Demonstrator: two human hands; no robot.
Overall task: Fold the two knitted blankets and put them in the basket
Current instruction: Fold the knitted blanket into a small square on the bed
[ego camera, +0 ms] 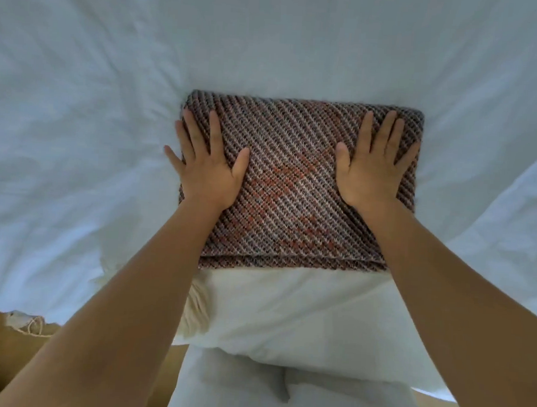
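Blanket [295, 136] lies folded on the bed [79, 100], under both hands, its long side running from the left hand [206, 169] across to the right hand [371, 168]. I see both pressed flat, fingers straight, gripping nothing, each near its own end. No basket in view.

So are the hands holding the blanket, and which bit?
Nothing is gripped. The left hand and the right hand lie flat with straight fingers on top of the folded blanket, one near each side edge.
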